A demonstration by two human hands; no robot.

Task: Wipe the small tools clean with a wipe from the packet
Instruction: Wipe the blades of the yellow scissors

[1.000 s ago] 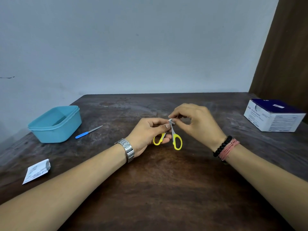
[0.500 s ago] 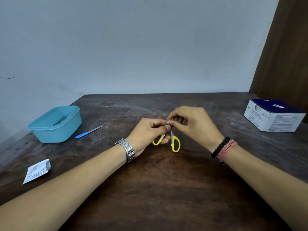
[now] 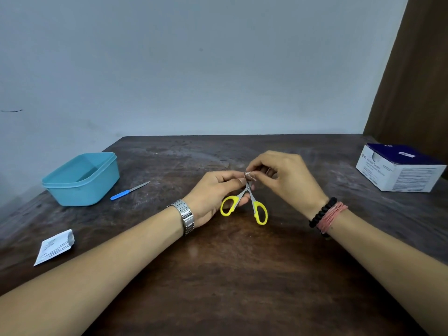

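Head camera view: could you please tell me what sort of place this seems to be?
Probably a plain room at home or in a small office, not a workshop: a worn dark wooden table stands against a bare pale wall, with a brown curtain at the right and a light blue plastic tub.

Yellow-handled scissors (image 3: 244,202), turquoise tub (image 3: 81,180), blue-handled file (image 3: 129,190), dark brown table (image 3: 230,275).

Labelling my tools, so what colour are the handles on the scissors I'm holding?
Yellow handles on the scissors, clearest in the head view.
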